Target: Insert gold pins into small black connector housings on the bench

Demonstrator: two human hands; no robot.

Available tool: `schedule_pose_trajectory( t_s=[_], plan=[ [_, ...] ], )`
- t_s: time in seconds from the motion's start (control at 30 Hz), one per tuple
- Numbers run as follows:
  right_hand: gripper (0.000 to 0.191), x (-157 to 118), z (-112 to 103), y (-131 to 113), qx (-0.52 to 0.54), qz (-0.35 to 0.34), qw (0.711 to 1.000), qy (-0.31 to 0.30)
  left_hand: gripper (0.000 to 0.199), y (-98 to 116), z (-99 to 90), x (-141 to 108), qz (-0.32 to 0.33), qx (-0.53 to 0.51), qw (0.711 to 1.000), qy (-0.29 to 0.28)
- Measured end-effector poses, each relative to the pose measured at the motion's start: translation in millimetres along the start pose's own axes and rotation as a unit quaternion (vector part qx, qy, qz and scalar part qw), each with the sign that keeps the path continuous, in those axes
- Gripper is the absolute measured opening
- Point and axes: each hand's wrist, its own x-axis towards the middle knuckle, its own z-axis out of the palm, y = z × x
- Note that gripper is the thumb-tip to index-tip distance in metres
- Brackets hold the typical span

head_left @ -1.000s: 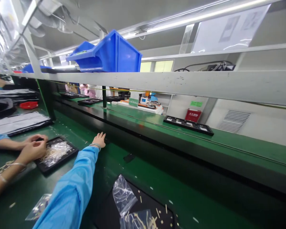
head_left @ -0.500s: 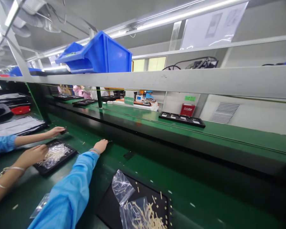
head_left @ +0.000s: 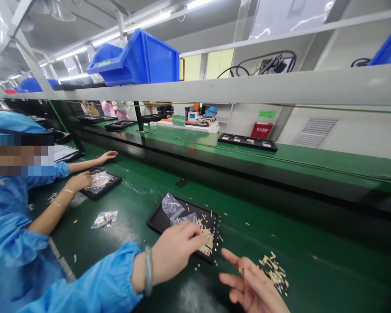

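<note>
My left hand (head_left: 172, 250), with a bangle at the wrist, reaches over a black tray (head_left: 156, 219). Its fingers are bent together at small pale strips (head_left: 207, 239) in the tray; whether one is pinched is hidden. Clear plastic bags (head_left: 172, 206) lie in the same tray, left of the strips. My right hand (head_left: 250, 282) is to the right of the tray, palm partly up, fingers apart. A tiny pale speck shows near its fingers, too small to name. Beside that hand, a pile of strips with dark ends (head_left: 275, 274) lies on the green tabletop (head_left: 329, 261).
At left, a co-worker's hand (head_left: 81, 180) is at another black tray (head_left: 106, 189) of strips; their other hand (head_left: 107, 155) reaches forward. A small clear packet (head_left: 104, 219) lies between the trays. A raised green ledge (head_left: 189, 141) carries a parts tray (head_left: 247, 142); blue bins (head_left: 156, 58) stand above.
My left hand has come back from the far part of the table to the strips in the tray. My right hand has entered view. The camera has shifted, and more of the co-worker shows.
</note>
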Motion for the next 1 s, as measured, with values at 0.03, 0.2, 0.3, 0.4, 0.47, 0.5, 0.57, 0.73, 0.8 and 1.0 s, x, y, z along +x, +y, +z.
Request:
schedule_pose_trajectory(
  t_s=[0.03, 0.2, 0.3, 0.4, 0.47, 0.5, 0.57, 0.73, 0.8, 1.0],
  plan=[
    [0.020, -2.8, 3.2, -1.1, 0.049, 0.018, 0.999, -0.008, 0.036, 12.9, 10.1, -7.4, 0.004, -0.010, 1.000, 0.016],
    [0.014, -18.0, 11.8, -4.5, 0.141, 0.000, 0.990, 0.008, 0.021, 40.5, 47.7, -7.7, -0.135, -0.375, 0.905, 0.148],
    [0.012, -20.8, 17.2, -8.2, 0.157, -0.023, 0.987, -0.003, 0.025, 51.5, 60.2, 9.1, -0.247, -0.669, 0.683, 0.157],
    [0.014, -22.0, 20.9, -11.5, 0.083, -0.033, 0.996, 0.001, 0.018, 56.9, 70.4, 20.5, -0.265, -0.823, 0.489, 0.118],
    [0.018, -22.9, 20.2, -12.0, -0.010, -0.040, 0.999, 0.028, 0.018, 54.8, 75.2, 21.9, -0.251, -0.864, 0.415, 0.135],
    [0.020, -23.3, 19.1, -11.6, -0.056, -0.047, 0.996, 0.043, 0.018, 52.6, 76.8, 21.1, -0.246, -0.876, 0.388, 0.144],
    [0.025, -23.1, 17.1, -8.9, -0.131, -0.066, 0.987, 0.065, 0.017, 47.7, 78.0, 18.1, -0.240, -0.894, 0.348, 0.149],
    [0.030, -17.7, 21.9, 4.7, -0.219, -0.051, 0.972, 0.076, 0.022, 43.3, 75.6, 13.6, -0.247, -0.902, 0.321, 0.148],
    [0.031, -15.1, 26.6, 9.7, -0.223, -0.042, 0.971, 0.077, 0.017, 43.6, 75.1, 13.6, -0.250, -0.905, 0.310, 0.148],
    [0.030, -10.6, 35.3, 17.7, -0.213, -0.044, 0.973, 0.079, 0.010, 41.7, 77.0, 12.8, -0.235, -0.925, 0.262, 0.141]
  ],
)
